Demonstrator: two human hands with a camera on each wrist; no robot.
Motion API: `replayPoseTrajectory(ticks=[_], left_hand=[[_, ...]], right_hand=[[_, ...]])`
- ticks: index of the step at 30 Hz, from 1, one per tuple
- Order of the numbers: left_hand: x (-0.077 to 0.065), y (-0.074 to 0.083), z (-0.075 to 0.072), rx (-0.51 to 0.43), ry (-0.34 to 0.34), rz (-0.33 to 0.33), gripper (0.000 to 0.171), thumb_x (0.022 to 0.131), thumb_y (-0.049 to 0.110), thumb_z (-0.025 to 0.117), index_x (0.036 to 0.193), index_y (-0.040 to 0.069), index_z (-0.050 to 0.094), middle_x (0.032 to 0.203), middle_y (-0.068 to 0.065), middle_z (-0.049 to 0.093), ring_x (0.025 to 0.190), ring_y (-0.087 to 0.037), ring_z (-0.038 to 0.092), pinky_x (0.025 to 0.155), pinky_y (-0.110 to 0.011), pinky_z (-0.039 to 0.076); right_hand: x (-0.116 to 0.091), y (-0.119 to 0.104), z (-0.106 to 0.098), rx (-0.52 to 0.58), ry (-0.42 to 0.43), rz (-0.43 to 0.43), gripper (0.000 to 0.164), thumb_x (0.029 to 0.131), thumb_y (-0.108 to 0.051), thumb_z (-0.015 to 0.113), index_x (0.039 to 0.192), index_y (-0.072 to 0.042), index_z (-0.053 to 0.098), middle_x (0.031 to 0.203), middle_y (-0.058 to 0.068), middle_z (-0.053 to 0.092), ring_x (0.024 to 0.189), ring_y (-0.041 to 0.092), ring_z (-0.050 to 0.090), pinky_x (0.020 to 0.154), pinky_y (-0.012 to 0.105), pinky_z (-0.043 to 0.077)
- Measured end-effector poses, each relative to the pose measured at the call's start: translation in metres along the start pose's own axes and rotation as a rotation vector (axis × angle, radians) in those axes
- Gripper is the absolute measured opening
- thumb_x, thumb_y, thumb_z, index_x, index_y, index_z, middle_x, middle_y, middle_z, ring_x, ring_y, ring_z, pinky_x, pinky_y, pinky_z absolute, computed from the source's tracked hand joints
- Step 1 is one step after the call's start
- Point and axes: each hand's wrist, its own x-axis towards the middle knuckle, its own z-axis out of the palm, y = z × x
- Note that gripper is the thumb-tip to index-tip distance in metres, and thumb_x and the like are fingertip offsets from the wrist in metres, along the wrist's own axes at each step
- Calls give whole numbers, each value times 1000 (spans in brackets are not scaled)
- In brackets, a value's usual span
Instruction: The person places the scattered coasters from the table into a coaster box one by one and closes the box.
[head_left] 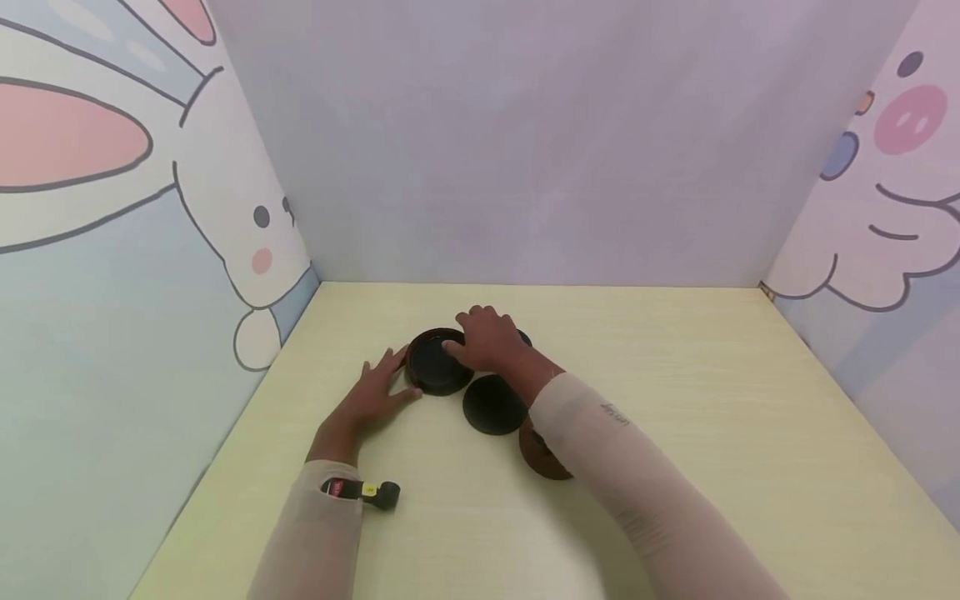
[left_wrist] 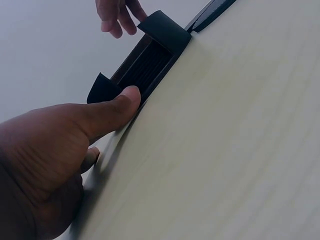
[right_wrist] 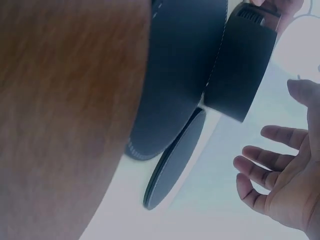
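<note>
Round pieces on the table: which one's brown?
The brown disc partly hidden beneath the right sleeve in the head view, nearest the person; the other round pieces look black or very dark.

The right hand (head_left: pixel 489 340) partly hides the black holder (head_left: pixel 435 370).

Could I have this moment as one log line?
left hand: touching round black holder | right hand: above holder's right edge | black disc: on table | brown disc: partly hidden by right sleeve
</note>
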Motion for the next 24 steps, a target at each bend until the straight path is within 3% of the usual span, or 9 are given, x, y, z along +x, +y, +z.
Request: replayPoseTrajectory(ticks=[6, 16, 20, 24], left_hand=[[1, -2, -1, -5, 0, 16, 95, 101, 65, 67, 177, 38, 16, 185, -19, 8, 167, -60, -7, 130, -82, 4], [1, -1, 0, -11, 4, 29, 96, 102, 62, 69, 177, 34, 17, 184, -19, 10, 168, -58, -6, 132, -80, 2], [0, 2, -1, -7, 8, 29, 95, 102, 59, 70, 177, 34, 17, 184, -19, 10, 168, -57, -5, 132, -79, 2], [-3, 6, -2, -16, 6, 17, 94, 102, 56, 71, 177, 36, 17, 185, -17, 10, 169, -55, -5, 133, -77, 2]], right_hand=[[-2, 9, -4, 53, -10, 62, 67, 110, -55, 54, 162, -13, 52, 155, 17, 59, 144, 40, 55, 116, 63, 49], [2, 23, 2, 126, -85, 199, 68, 109, -49, 59, 167, -17, 44, 166, 20, 44, 153, 44, 41, 120, 71, 39], [0, 26, 0, 174, -125, 209, 68, 109, -50, 61, 167, -19, 45, 169, 22, 37, 155, 46, 38, 120, 72, 40], [-2, 29, -4, 226, -147, 180, 63, 113, -52, 53, 166, -19, 48, 168, 23, 39, 154, 48, 40, 120, 73, 41]])
